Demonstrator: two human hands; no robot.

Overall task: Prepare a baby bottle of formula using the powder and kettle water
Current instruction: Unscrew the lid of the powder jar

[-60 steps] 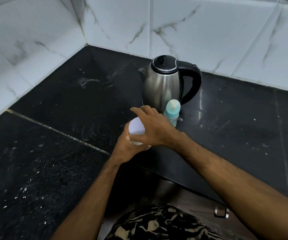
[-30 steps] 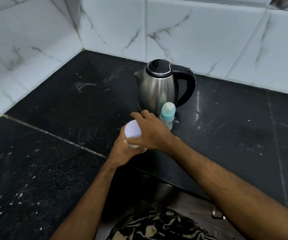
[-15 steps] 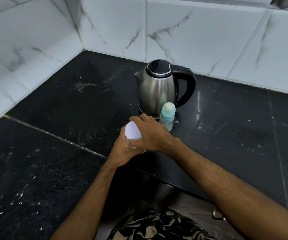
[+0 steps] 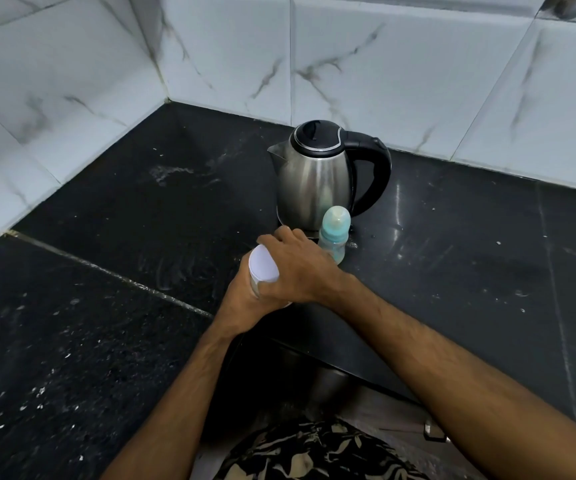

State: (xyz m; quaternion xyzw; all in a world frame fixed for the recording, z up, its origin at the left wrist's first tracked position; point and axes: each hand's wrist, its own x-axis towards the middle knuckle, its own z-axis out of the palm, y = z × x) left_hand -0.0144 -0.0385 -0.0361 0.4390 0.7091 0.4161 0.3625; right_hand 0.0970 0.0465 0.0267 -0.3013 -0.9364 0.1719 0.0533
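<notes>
A small powder container with a white lid (image 4: 262,268) is held over the black counter between both hands. My left hand (image 4: 241,299) wraps its body from below, which hides most of the body. My right hand (image 4: 300,268) grips over the lid's right side. Just behind my right hand stands a baby bottle (image 4: 334,233) with a teal collar and a clear cap, upright on the counter. A steel kettle (image 4: 314,181) with a black lid and handle stands right behind the bottle, its spout pointing left.
The black stone counter (image 4: 106,306) fills a corner between white marble-tiled walls (image 4: 383,71). Pale specks and smears lie on its left part. Its front edge runs just below my hands, with a metal cabinet front (image 4: 366,403) under it.
My right hand has shifted its hold around the lid, its fingers closing further over it. The container stays in the same spot. The head camera tilted slightly.
</notes>
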